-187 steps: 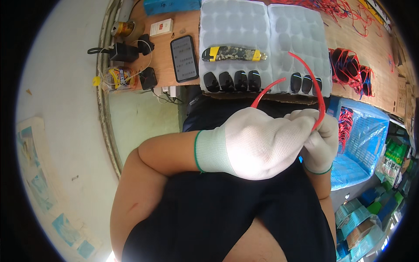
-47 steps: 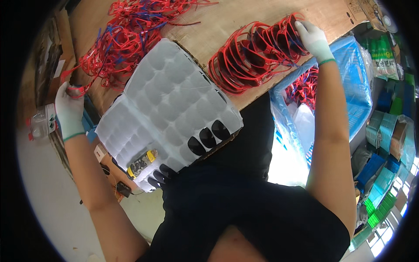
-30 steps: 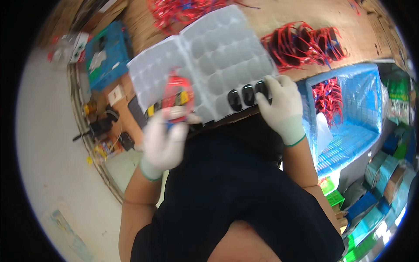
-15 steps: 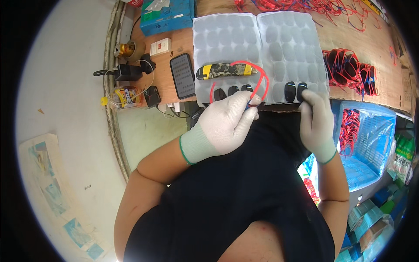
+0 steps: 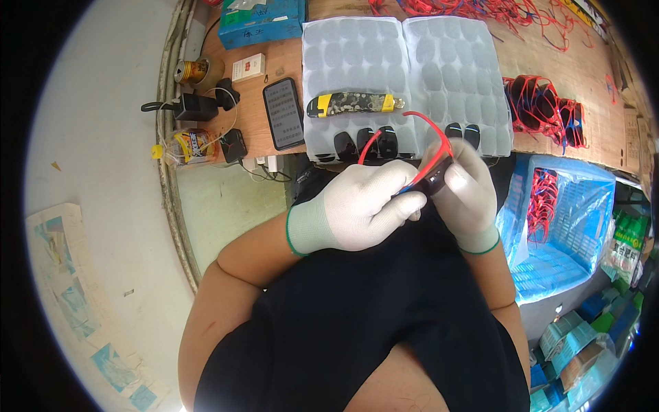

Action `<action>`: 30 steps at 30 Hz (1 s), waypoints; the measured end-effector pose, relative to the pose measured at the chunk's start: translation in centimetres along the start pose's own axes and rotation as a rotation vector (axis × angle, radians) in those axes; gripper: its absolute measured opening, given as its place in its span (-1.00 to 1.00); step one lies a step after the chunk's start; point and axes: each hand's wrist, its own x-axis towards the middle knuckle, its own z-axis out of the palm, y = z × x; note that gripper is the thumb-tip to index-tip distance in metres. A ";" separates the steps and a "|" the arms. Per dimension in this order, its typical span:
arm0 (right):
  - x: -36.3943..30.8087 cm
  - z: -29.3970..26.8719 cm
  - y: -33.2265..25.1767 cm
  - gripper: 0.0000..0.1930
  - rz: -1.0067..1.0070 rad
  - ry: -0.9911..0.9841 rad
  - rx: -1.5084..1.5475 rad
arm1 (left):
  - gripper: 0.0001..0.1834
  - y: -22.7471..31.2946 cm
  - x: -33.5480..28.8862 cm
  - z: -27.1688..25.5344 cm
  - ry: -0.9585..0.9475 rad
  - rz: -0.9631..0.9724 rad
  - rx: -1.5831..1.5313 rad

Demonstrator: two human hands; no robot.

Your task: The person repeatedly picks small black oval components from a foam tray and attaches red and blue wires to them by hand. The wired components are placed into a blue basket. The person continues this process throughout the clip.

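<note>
Both my hands wear white gloves and meet in front of my chest. My left hand (image 5: 360, 209) pinches the end of a looped red wire (image 5: 427, 127). My right hand (image 5: 469, 189) grips a small black part (image 5: 436, 176) that the wire runs to. Just beyond them lies a white moulded tray (image 5: 439, 69) with a yellow camouflage folding knife (image 5: 351, 104) on it and several small black parts (image 5: 386, 141) in its near row.
A phone (image 5: 282, 113), a blue box (image 5: 261, 20), a white pack and black chargers lie left of the tray. Bundles of red wire (image 5: 542, 110) sit on the wooden bench at right. A blue plastic basket (image 5: 559, 226) with more wire stands lower right.
My head has swung from the right part of the bench back over the tray. My hands fetched a red wire and a black part and have come together close to my chest.
</note>
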 end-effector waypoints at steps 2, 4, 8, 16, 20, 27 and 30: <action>-0.1 -2.3 -0.8 -0.74 0.235 -0.287 0.084 | -0.85 -0.3 0.2 -0.3 -0.048 0.123 0.002; -0.4 -2.2 -0.6 -0.74 0.182 -0.226 -0.008 | -0.86 -0.5 0.2 -0.4 -0.019 0.218 0.051; -0.5 -1.0 -1.5 -0.76 0.217 -0.117 -0.122 | -0.84 -0.6 0.0 0.3 0.135 0.294 0.221; -1.2 0.3 -2.2 -0.73 0.080 -0.231 -0.040 | -0.79 1.6 -0.1 -0.6 0.084 0.207 0.011; -1.6 0.1 -1.9 -0.71 0.044 -0.204 0.017 | -0.79 1.6 0.0 -0.6 0.020 0.125 -0.104; -2.2 0.9 -3.9 -0.70 0.113 -0.072 -0.082 | -0.75 2.0 0.0 -0.6 -0.081 0.156 -0.149; -2.1 2.3 -4.9 -0.66 0.231 -0.012 -0.133 | -0.76 3.6 -0.7 -0.9 -0.042 0.036 -0.041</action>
